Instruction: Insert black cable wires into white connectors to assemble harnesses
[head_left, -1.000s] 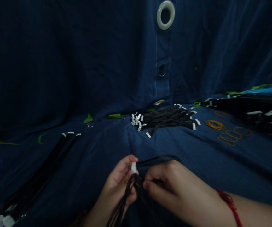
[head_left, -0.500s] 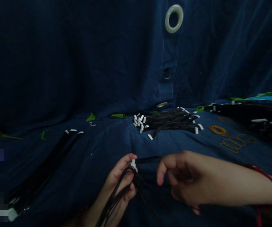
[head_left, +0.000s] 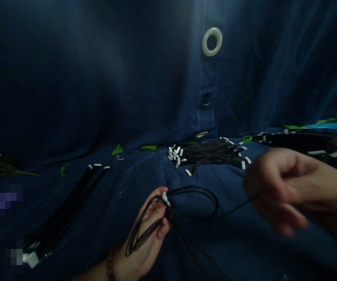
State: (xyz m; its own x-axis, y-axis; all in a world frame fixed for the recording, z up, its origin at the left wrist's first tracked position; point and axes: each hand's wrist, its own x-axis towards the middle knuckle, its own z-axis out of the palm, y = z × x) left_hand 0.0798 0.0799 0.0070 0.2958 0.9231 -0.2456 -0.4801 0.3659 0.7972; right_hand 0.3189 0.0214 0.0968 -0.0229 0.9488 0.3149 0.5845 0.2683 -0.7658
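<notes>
My left hand (head_left: 146, 230) grips a small white connector (head_left: 164, 196) between thumb and fingers, with thin black wires (head_left: 193, 188) running from it. Some of these wires hang in loops over the palm, and another loop arcs out to the right. My right hand (head_left: 276, 191), blurred by motion, is well to the right of the connector. One thin wire runs up into its fingers, though the blur hides the exact grip.
A heap of black wires with white connectors (head_left: 206, 154) lies ahead on dark blue cloth (head_left: 127, 183). More bundles lie to the left (head_left: 65, 207) and far right (head_left: 311, 137). Green leaves (head_left: 117, 149) and a metal-ringed eyelet (head_left: 212, 41) show.
My right hand has moved away to the right, drawing one wire out into a long arc. My left hand stays in place on the connector. The view has shifted slightly.
</notes>
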